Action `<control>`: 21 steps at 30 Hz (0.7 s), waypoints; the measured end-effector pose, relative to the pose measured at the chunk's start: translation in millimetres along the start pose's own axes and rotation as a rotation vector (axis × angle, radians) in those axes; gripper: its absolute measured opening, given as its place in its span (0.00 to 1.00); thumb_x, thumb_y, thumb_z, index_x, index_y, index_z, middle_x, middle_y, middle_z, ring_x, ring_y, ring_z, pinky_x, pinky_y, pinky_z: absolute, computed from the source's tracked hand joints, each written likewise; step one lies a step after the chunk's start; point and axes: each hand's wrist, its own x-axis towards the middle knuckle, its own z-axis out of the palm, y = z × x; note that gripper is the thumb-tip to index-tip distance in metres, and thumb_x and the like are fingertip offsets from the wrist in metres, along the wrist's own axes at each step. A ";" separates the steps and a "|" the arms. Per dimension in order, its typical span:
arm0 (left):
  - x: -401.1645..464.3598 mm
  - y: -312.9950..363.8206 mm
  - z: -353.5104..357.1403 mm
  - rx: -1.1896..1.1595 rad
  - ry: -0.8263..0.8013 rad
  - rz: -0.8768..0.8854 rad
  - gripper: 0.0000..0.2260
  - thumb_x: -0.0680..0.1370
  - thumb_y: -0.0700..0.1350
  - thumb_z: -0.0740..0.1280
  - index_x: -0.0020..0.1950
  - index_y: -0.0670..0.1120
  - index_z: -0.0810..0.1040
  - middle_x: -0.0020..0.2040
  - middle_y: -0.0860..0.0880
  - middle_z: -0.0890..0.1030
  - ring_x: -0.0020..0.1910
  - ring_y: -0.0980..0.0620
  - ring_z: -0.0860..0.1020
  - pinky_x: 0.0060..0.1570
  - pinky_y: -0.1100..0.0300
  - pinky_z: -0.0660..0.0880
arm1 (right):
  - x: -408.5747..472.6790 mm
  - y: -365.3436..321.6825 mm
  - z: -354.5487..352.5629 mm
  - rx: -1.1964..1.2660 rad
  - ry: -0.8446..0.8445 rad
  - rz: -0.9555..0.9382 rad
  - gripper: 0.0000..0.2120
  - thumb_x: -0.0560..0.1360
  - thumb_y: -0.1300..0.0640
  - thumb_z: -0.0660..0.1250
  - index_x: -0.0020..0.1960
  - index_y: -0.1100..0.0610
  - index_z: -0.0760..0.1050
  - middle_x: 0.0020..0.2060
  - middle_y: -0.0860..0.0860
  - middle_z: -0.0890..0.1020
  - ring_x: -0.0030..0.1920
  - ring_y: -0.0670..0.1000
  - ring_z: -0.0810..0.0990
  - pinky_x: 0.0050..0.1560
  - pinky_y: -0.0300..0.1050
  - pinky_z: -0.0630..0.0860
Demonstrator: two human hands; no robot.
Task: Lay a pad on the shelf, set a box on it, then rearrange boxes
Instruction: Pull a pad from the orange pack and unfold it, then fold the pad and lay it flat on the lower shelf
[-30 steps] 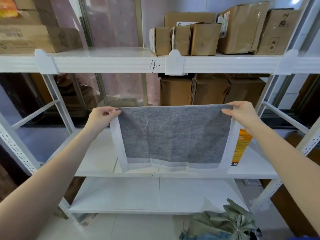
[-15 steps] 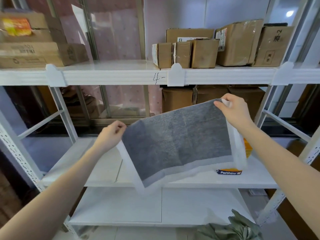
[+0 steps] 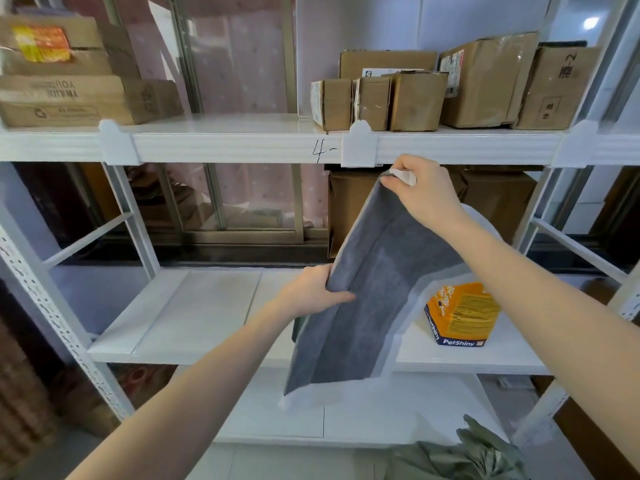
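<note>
From the head camera, the white rack's top shelf carries brown cardboard boxes on the right and a flat carton stack on the left; the middle shelf bears an orange PetShiny box on its right side, with more brown boxes behind it. The grey pad with white borders hangs tilted in the air in front of the middle shelf. The right hand, raised just under the top shelf's edge, pinches the pad's upper corner. The left hand, lower, grips the pad's left edge, with the fingers curled around it.
</note>
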 end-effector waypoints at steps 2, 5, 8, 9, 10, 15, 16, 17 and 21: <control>2.5 -0.3 -1.4 0.006 0.098 -0.038 0.16 0.76 0.51 0.66 0.56 0.41 0.77 0.51 0.46 0.80 0.50 0.47 0.78 0.44 0.58 0.72 | -1.8 2.2 -3.9 0.000 -0.004 -0.001 0.07 0.76 0.56 0.65 0.44 0.61 0.74 0.39 0.51 0.76 0.40 0.47 0.71 0.36 0.33 0.64; 7.4 -7.3 -13.3 0.014 0.173 -0.086 0.11 0.77 0.48 0.65 0.51 0.40 0.79 0.46 0.45 0.79 0.45 0.46 0.78 0.42 0.56 0.71 | -7.8 8.0 -11.0 0.035 -0.026 0.007 0.07 0.76 0.55 0.65 0.46 0.59 0.78 0.41 0.49 0.78 0.45 0.46 0.73 0.40 0.33 0.66; 13.9 -19.0 -28.0 0.007 0.250 -0.077 0.06 0.76 0.42 0.65 0.50 0.44 0.80 0.45 0.43 0.80 0.51 0.40 0.78 0.44 0.57 0.69 | -13.8 13.5 -13.5 0.186 -0.148 0.067 0.16 0.77 0.45 0.60 0.45 0.55 0.80 0.41 0.48 0.82 0.49 0.46 0.77 0.55 0.42 0.70; 15.9 -22.7 -32.1 -0.001 0.267 -0.061 0.07 0.76 0.41 0.64 0.50 0.46 0.81 0.46 0.44 0.80 0.52 0.40 0.78 0.46 0.56 0.70 | -15.5 14.3 -13.7 0.255 -0.198 0.102 0.20 0.77 0.41 0.57 0.45 0.54 0.80 0.40 0.50 0.84 0.49 0.48 0.80 0.58 0.46 0.70; 17.6 -25.5 -36.5 -0.009 0.284 -0.043 0.09 0.75 0.39 0.64 0.50 0.48 0.81 0.47 0.44 0.81 0.53 0.41 0.78 0.48 0.57 0.70 | -17.4 14.0 -14.0 0.325 -0.243 0.135 0.22 0.77 0.39 0.55 0.46 0.53 0.80 0.38 0.53 0.85 0.46 0.52 0.83 0.60 0.49 0.71; 10.7 -17.8 -55.2 -0.179 0.262 0.066 0.25 0.70 0.28 0.52 0.48 0.49 0.85 0.51 0.49 0.83 0.56 0.53 0.76 0.53 0.66 0.68 | -20.6 14.7 -3.8 0.230 -0.361 0.091 0.14 0.79 0.49 0.58 0.52 0.55 0.79 0.41 0.55 0.86 0.41 0.52 0.85 0.64 0.52 0.72; 7.9 -14.8 -57.8 -0.201 0.238 0.089 0.26 0.69 0.28 0.51 0.48 0.49 0.85 0.50 0.50 0.83 0.56 0.54 0.76 0.52 0.69 0.69 | -21.5 15.2 -0.8 0.145 -0.384 0.051 0.11 0.78 0.52 0.60 0.54 0.54 0.79 0.44 0.52 0.85 0.44 0.49 0.84 0.62 0.49 0.73; 6.4 -12.7 -59.7 -0.216 0.209 0.112 0.27 0.69 0.27 0.51 0.49 0.48 0.84 0.50 0.51 0.82 0.55 0.55 0.76 0.50 0.72 0.69 | -22.8 15.2 2.2 0.076 -0.410 0.019 0.10 0.77 0.54 0.63 0.56 0.53 0.78 0.47 0.51 0.85 0.48 0.47 0.83 0.60 0.45 0.74; -1.2 -5.8 -66.9 -0.249 0.057 0.210 0.22 0.76 0.29 0.55 0.63 0.49 0.76 0.55 0.52 0.81 0.55 0.58 0.77 0.52 0.73 0.71 | -29.7 14.1 18.2 0.010 -0.538 -0.039 0.20 0.73 0.57 0.68 0.65 0.51 0.72 0.62 0.50 0.78 0.62 0.47 0.74 0.52 0.32 0.68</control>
